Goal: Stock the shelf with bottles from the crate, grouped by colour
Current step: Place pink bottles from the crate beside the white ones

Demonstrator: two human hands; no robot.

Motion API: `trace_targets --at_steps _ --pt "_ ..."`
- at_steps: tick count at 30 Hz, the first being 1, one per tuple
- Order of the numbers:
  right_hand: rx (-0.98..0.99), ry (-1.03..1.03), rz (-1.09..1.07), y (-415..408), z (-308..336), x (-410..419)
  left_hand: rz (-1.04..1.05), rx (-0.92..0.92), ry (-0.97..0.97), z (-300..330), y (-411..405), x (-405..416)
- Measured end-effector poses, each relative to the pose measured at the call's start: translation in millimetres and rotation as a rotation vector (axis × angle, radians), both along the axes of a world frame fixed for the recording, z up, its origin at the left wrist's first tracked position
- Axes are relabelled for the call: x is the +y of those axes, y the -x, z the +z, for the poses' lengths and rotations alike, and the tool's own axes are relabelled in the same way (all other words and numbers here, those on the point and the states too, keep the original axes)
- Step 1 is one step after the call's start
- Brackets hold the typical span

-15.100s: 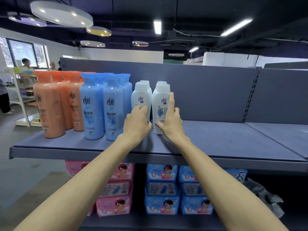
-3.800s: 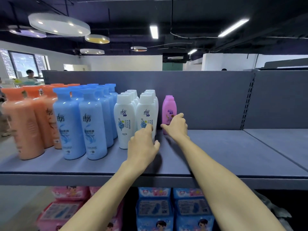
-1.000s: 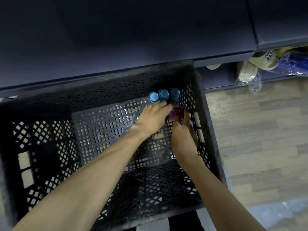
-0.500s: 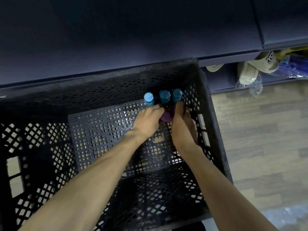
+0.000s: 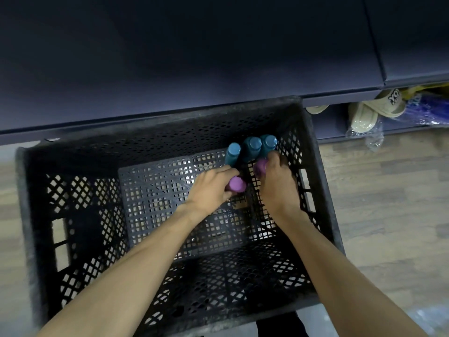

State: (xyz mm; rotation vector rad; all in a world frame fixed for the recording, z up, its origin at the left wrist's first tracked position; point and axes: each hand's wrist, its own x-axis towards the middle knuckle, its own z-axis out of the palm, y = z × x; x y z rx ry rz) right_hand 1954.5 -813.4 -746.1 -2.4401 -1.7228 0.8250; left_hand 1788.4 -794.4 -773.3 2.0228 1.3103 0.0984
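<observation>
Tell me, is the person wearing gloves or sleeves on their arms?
No. The left hand and right hand are bare, with no gloves, rings or watch showing. Both forearms are bare too; no sleeve comes into view.

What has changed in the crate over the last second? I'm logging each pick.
Each hand now grips its own purple bottle: left hand on one, drawn toward the crate's middle; right hand on another. Three blue-capped bottles stayed in the far corner.

wood-plank floor [image 5: 388,203], beige slippers [image 5: 371,110]
</observation>
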Motion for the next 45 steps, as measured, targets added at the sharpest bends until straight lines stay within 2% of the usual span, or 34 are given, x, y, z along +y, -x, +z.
trace_targets --at_steps 8,14,20,31,37,45 --pt "0.137 -0.132 0.211 -0.6 107.6 4.3 0.194 -0.193 0.034 101.1 41.8 2.3" --pt "0.205 -0.183 0.382 10.8 216.9 18.8 0.213 -0.178 -0.074 210.7 65.8 19.8" --pt "0.366 -0.359 0.275 15.0 346.2 19.1 0.239 -0.242 -0.196 329.4 77.3 25.5" --pt "0.424 -0.773 0.417 15.2 569.6 34.5 0.009 -0.323 -0.435 572.4 89.4 58.2" --pt "0.513 -0.94 0.471 13.7 678.0 46.2 0.02 -0.426 -0.598 700.0 83.7 60.0" --pt "0.579 -1.088 0.528 3.3 799.5 79.6 0.056 -0.563 -0.704 829.0 77.9 75.8"
